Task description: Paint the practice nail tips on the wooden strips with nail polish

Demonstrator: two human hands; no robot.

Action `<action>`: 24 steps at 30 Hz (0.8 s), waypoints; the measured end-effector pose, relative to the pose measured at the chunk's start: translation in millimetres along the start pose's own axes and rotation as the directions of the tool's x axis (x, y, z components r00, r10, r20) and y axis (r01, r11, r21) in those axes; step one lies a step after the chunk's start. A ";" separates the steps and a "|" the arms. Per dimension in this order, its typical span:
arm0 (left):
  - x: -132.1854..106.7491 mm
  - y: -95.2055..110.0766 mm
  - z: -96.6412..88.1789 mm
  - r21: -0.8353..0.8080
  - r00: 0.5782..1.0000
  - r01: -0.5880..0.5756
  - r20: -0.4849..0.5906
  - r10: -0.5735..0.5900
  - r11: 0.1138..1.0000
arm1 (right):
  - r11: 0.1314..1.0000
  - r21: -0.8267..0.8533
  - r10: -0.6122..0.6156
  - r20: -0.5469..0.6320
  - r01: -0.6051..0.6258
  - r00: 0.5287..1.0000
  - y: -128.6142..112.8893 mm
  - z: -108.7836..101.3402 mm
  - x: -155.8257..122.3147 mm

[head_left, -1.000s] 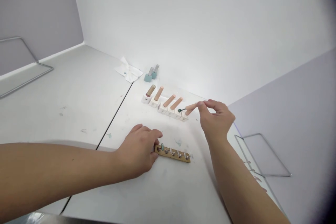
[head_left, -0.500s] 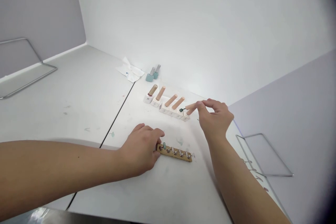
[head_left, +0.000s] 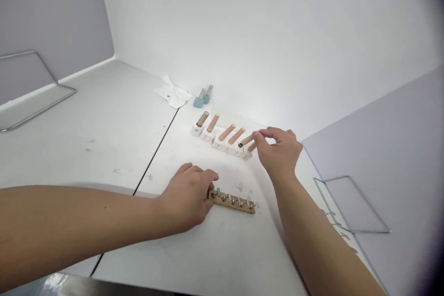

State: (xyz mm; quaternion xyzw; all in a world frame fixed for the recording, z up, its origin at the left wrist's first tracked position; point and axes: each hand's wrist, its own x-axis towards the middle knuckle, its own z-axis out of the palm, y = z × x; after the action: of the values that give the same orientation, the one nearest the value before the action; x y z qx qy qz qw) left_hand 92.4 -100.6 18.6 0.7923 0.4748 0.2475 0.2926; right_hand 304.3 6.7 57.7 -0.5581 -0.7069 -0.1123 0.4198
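Right-hand grip [head_left: 277, 155] pinches a peach nail-polish cap [head_left: 247, 139].

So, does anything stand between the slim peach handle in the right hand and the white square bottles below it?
Nothing visible does. The slim peach handle, pinched by the right hand, hangs just above the white square bottles; a second peach handle stands beside it.

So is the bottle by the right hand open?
Open: the right hand holds its peach brush cap off, dark bristles showing above the white bottle.
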 end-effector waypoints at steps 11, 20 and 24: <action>1.3 -1.7 1.8 0.017 1.000 0.011 -0.008 -0.011 1.000 | 0.999 -0.049 0.020 0.122 -0.014 0.992 0.9 2.7 -0.5; 1.0 -2.9 3.5 0.008 1.000 0.001 -0.016 -0.001 1.000 | 0.999 -0.037 0.036 0.130 -0.031 0.991 1.1 3.8 -0.8; 1.1 -3.1 3.9 0.011 1.000 -0.008 -0.023 0.008 1.000 | 0.998 -0.050 0.036 0.125 -0.030 0.992 1.0 3.4 -1.1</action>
State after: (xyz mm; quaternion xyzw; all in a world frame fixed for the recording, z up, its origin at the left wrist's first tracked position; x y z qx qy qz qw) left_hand 93.6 -99.4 13.8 0.7928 0.4764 0.2551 0.2819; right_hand 303.6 8.4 54.5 -0.5857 -0.7196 -0.0868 0.3628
